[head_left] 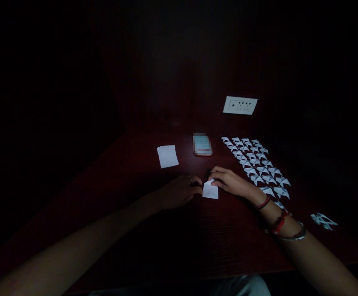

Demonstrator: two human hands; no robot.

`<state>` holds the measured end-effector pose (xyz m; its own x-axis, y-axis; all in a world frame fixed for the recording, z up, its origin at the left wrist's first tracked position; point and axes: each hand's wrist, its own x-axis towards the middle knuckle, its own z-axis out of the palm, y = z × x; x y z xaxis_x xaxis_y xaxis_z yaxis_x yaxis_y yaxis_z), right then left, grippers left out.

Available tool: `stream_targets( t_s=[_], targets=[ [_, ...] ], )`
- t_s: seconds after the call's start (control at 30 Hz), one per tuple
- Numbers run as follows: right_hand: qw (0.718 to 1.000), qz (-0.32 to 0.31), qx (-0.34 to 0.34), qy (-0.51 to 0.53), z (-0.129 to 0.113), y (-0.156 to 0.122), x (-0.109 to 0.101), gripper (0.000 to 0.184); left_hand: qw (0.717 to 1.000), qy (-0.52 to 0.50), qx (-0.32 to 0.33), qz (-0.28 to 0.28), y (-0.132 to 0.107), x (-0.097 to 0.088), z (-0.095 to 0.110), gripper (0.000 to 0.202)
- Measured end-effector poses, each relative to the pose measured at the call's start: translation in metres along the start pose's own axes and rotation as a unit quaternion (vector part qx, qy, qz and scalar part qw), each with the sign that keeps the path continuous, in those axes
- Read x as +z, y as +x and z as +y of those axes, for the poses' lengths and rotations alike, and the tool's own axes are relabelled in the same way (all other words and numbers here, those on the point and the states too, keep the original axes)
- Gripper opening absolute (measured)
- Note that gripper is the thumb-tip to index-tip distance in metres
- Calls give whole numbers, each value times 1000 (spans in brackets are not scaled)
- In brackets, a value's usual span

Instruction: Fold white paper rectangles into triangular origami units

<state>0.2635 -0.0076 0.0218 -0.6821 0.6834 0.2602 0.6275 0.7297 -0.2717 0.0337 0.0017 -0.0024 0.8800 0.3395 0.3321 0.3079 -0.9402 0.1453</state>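
Observation:
A small white paper piece (210, 191) lies on the dark red table (228, 238), partly folded. My left hand (179, 191) is curled, its fingertips pinching the paper's left edge. Pressing on the top right corner of that paper is my right hand (230, 182), fingers bent together; red bands and a bangle circle its wrist. The scene is very dim, so the fold itself is hard to make out.
A square stack of white paper (167, 156) lies behind the hands. A blurred phone (202, 144) sits beside it. Several folded white paper pieces (256, 164) are laid in rows at right, another (323, 220) apart. A white wall socket (240, 105) is behind.

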Motion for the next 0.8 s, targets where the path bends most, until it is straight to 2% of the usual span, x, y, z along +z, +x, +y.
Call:
stream_targets(
  t_s=[0.17,0.33,0.53,0.7,0.8],
  targets=[
    [1000,-1,-2,14,2,1,2,8,1000,-9,20,-7,1,0,0,37],
    [1000,-6,-6,27,1,1,2,11,1000,-5,29,-8,2,0,-1,35],
    [998,7,12,57,4,-2,-13,9,999,13,31,-15,1,0,0,30],
    [995,-27,32,86,11,-8,-23,7,999,45,17,-18,2,-4,4,26],
    [995,-39,17,88,11,-9,-24,15,998,60,9,-15,2,-5,5,28]
  ],
)
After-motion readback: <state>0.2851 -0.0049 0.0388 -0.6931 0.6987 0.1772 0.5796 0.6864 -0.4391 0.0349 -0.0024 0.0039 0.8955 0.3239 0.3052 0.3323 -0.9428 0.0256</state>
